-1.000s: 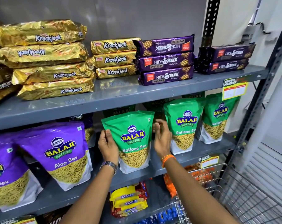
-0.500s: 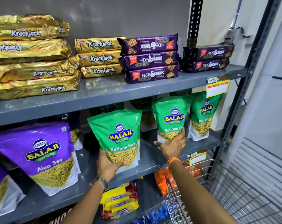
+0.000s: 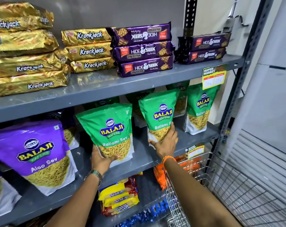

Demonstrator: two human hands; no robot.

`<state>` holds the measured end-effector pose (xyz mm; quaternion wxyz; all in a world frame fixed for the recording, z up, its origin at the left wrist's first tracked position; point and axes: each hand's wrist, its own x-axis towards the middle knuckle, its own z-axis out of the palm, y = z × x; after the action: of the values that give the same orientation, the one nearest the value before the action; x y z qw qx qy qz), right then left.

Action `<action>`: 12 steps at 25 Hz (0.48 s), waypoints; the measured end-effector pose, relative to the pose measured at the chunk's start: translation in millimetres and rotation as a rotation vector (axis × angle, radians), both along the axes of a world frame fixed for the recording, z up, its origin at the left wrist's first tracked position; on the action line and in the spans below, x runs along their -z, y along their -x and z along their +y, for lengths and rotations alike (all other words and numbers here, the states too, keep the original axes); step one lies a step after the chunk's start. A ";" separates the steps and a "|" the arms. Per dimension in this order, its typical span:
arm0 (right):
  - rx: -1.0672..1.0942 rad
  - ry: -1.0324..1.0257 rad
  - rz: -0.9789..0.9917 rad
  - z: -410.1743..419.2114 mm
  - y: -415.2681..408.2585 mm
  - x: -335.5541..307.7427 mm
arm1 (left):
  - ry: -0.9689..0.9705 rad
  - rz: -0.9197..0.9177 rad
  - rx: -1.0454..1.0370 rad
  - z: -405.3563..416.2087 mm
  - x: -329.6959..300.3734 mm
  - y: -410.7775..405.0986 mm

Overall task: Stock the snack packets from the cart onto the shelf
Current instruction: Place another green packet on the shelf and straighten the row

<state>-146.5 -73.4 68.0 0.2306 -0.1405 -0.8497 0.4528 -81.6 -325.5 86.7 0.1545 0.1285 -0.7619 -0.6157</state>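
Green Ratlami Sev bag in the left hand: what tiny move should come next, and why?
Probably stand the front green packet straight and slide it back a little. The left hand grips its bottom corner, it leans, and it sits near the front edge of the shelf, ahead of the second green packet that the right hand holds.

Mid shelf (image 3: 141, 152): Aloo Sev pouch (image 3: 40, 153) L, Ratlami Sev pouches (image 3: 106, 128) R. Upper shelf (image 3: 106, 89): Krackjack stacks (image 3: 90, 49) L, Hide&Seek stacks (image 3: 144, 51) R.

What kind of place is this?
Probably a supermarket: grey metal shelves hold many identical green snack pouches, yellow Super Market price tags hang on shelf edges, and a wire cart stands alongside.
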 end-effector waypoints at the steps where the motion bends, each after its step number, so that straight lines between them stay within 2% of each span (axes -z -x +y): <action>1: 0.009 0.004 0.002 -0.9 -0.3 0.0 | -0.002 -0.003 -0.003 -1.4 1.5 1.6; 12: 0.008 0.050 -0.013 -5.9 -5.6 -4.7 | -0.082 0.039 0.035 -1.1 0.0 7.4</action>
<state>-140.9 -79.3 72.7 0.2231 -0.1528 -0.8390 0.4721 -89.0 -326.6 86.7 0.1534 0.1094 -0.7351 -0.6513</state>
